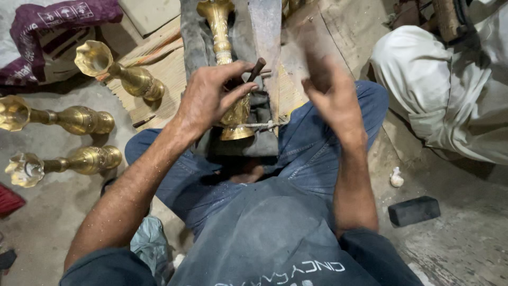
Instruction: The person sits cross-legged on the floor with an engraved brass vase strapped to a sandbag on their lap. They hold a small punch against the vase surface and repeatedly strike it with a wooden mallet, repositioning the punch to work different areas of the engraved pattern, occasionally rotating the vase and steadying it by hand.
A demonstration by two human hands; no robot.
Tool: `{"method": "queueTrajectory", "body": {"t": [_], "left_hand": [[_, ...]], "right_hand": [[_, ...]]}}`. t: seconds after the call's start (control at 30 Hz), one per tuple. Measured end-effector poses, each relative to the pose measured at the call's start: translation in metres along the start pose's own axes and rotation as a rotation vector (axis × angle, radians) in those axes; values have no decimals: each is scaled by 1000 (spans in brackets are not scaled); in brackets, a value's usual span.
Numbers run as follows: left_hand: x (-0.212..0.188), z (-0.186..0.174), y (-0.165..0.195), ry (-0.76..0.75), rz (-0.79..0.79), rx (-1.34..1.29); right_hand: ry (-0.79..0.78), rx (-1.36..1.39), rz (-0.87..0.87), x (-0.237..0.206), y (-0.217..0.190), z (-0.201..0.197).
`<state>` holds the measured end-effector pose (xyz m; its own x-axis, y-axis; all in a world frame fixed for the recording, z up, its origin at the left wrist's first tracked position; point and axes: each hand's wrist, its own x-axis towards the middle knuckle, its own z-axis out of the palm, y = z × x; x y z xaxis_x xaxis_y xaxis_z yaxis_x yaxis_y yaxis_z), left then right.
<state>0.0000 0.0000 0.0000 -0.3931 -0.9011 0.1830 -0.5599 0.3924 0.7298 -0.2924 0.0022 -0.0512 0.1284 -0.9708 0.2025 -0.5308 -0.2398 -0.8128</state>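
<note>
Squarely over the lap, the left hand (211,95) pinches a thin dark tool (256,68) against the brass vase (228,69) lying on the grey cloth (198,47). The right hand (330,92) is raised beside it, blurred; its grip cannot be told.

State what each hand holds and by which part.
The left hand pinches a short dark rod-like tool near its lower end, against the brass vase. The right hand is motion-blurred; its hold cannot be told.

shirt: dark grey, short sleeves | trousers: blue denim | forearms: bare
</note>
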Motion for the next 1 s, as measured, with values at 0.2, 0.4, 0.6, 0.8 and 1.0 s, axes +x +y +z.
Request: {"method": "queueTrajectory", "body": {"t": [0.2, 0.4, 0.6, 0.8, 1.0], "left_hand": [[-5, 1, -7, 54, 150, 14], [-4, -1, -13, 29, 151, -19], [-3, -2, -13, 29, 190, -14], [-3, -6, -6, 16, 161, -14], [-3, -4, -12, 2, 188, -17]], "right_hand": [[19, 92, 208, 2, -30, 2], [87, 174, 268, 0, -38, 9], [200, 111, -144, -4, -41, 11], [162, -136, 39, -6, -31, 11], [146, -348, -128, -11, -15, 5]]}}
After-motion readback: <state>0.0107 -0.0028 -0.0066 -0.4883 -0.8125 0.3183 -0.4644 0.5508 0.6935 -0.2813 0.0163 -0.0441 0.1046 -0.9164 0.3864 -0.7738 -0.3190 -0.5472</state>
